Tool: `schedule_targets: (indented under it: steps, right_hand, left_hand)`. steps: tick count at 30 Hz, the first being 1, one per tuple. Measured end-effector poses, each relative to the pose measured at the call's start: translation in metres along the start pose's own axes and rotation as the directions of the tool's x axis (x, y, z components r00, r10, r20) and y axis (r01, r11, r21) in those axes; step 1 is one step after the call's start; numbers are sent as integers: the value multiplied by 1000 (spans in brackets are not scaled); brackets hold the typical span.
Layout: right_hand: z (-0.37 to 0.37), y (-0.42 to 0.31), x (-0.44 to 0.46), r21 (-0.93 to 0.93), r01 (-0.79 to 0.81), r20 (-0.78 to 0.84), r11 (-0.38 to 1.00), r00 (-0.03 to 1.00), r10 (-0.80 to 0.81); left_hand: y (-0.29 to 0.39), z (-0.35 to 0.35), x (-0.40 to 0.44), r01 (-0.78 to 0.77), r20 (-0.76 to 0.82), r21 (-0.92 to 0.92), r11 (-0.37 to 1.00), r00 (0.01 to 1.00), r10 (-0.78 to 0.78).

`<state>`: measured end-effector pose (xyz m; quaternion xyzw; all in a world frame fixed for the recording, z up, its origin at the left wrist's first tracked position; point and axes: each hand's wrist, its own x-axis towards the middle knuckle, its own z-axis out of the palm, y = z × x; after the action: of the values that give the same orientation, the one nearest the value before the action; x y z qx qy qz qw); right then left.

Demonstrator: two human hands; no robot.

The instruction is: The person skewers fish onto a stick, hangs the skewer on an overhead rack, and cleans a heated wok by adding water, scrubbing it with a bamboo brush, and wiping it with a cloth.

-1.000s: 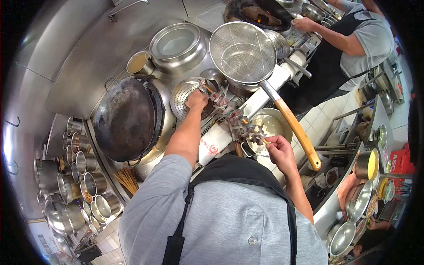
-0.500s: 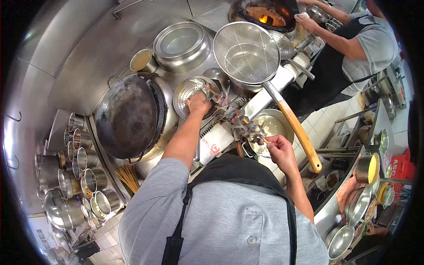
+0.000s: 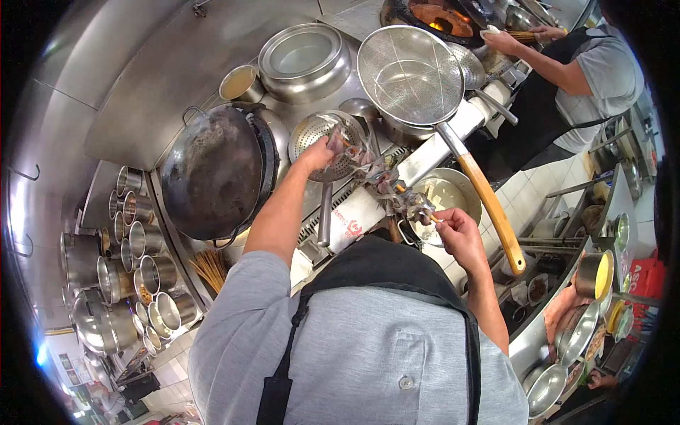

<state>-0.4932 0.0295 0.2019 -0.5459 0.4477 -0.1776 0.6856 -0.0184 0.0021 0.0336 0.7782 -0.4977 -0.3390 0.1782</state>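
My left hand [image 3: 318,154] is closed round the upper left end of a long stick threaded with dark greyish pieces [image 3: 386,178], above a perforated ladle [image 3: 327,133]. Pinched at the stick's lower right end is my right hand [image 3: 457,231], beside a metal pot of pale liquid [image 3: 464,183]. The stick slants down to the right between both hands, over a white towel with red print [image 3: 348,219]. A large round wire strainer with a wooden handle [image 3: 489,202] lies behind and to the right of the stick.
A blackened wok [image 3: 212,173] sits on the left, near a bundle of thin sticks [image 3: 209,269] and several metal containers [image 3: 145,239]. A lidless steel pot [image 3: 304,64] stands behind. Another person [image 3: 567,85] works by a burner flame at upper right. Bowls line the right shelf.
The view has shifted, so the surroundings sit farther right. My left hand has moved off the perforated ladle's centre, and its handle now shows. The other person's wok has moved, exposing the burner.
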Motion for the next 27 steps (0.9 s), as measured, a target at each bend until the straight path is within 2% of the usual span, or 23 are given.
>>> schedule_targets:
  steps: [2,4,5,8,11,14,15,16,17,20,22,23,26,27]
  right_hand:
    - [1,-1,2,-35,12,7,999,1000,-11]
    - [2,-2,3,-63,20,16,998,1000,-19]
    - [3,-3,4,-73,22,21,997,1000,-20]
    - [8,-1,8,-95,27,38,995,999,-24]
    - [15,-5,11,-111,30,41,993,999,-26]
    - [23,-9,15,-149,24,22,989,1000,-21]
    - [25,-10,17,-166,22,14,986,1000,-20]
    - [26,-12,18,-175,20,17,984,1000,-17]
    - [27,-15,19,-184,18,21,983,1000,-14]
    - [28,-20,21,-205,23,28,978,999,-17]
    - [28,-24,20,-220,25,28,975,999,-19]
    - [29,-29,19,-229,24,28,973,999,-18]
    - [34,-32,23,-280,33,22,960,999,-28]
    - [35,-32,25,-300,38,19,953,999,-34]
  left_hand:
    - [-13,-10,5,33,-13,-44,998,999,-34]
    - [-15,-25,5,108,119,-173,979,989,-88]
    - [-15,-27,2,109,72,-205,973,993,-96]
    - [-33,-35,11,124,134,39,992,983,-128]
    - [-37,-29,7,208,98,-165,964,976,-194]
    - [-45,-15,14,204,-65,-145,968,974,-215]
    - [-52,-11,23,96,-15,144,985,995,-95]
    - [-58,-10,33,-35,67,413,910,998,8]
    - [-66,-8,40,-175,172,636,751,982,83]
    - [-44,-4,24,-3,-63,492,871,997,40]
    - [-31,-6,14,83,-107,354,932,993,-48]
    - [-26,-8,11,126,-125,280,952,988,-94]
    - [-26,-12,13,146,-16,284,948,989,-147]
    - [-28,-11,14,156,-13,203,967,988,-157]
